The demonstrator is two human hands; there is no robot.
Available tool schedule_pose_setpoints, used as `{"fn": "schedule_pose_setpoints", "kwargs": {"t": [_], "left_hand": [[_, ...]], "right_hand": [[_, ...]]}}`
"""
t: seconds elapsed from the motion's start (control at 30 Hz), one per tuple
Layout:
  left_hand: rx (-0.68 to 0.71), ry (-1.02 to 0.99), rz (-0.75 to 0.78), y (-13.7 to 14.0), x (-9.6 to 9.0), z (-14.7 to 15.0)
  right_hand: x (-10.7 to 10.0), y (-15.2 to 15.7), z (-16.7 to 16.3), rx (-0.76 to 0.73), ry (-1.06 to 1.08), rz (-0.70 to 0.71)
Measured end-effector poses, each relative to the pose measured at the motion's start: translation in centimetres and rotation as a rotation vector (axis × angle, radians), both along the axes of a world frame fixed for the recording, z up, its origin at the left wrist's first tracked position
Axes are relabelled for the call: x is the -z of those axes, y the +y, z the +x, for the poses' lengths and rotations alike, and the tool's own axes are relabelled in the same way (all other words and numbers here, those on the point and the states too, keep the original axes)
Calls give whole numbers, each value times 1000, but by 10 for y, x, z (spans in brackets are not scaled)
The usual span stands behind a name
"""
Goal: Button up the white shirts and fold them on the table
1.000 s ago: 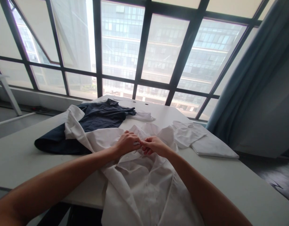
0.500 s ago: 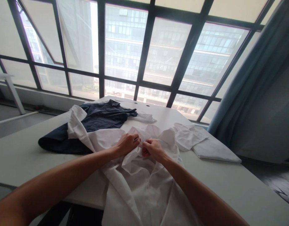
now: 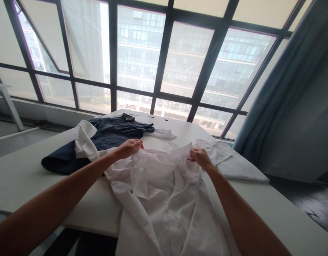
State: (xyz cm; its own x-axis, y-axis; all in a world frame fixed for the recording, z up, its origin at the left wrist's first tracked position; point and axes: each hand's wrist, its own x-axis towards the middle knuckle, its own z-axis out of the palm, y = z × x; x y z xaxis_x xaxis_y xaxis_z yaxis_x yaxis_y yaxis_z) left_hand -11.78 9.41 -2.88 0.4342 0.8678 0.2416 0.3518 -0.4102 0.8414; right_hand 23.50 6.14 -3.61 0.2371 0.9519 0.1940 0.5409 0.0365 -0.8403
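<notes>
A white shirt lies crumpled over the table's near edge, its lower part hanging toward me. At the left end of its collar, my left hand is closed on the cloth. My right hand pinches the other end, where a collar flap stands up. Between the two hands the collar edge is stretched out, with loose folds below it. One white sleeve reaches left across a dark navy shirt.
The white table stretches toward large framed windows. Beyond my right hand lies folded white cloth. A blue curtain hangs at the right. At the far left stands another table's leg.
My hands were close together at the middle of the collar. They have moved apart, left and right, drawing the collar out between them.
</notes>
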Motion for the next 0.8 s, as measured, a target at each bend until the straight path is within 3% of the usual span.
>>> {"fn": "schedule_pose_setpoints", "kwargs": {"t": [0.07, 0.13, 0.23, 0.33, 0.43, 0.53, 0.67, 0.8], "left_hand": [[-82, 55, -27, 0, 2, -2], [-67, 89, -121, -4, 3, -2], [113, 64, -281, -13, 1, 1], [275, 38, -312, -15, -4, 2], [220, -12, -190, -12, -8, 0], [175, 33, -120, -12, -14, -3], [248, 144, -215, -21, -19, -1], [67, 196, -243, -19, -13, 2]], "right_hand": [[0, 0, 2, -45, 25, 62], [0, -1, -3, -87, -19, 113], [0, -4, -16, -149, -116, 176], [1, -5, -28, -203, -134, 232], [-4, -5, -29, -178, -98, 339], [-15, -8, -25, -76, -187, 583], [-28, -19, -23, 16, -346, 921], [-32, -27, -24, 65, -412, 1022]]}}
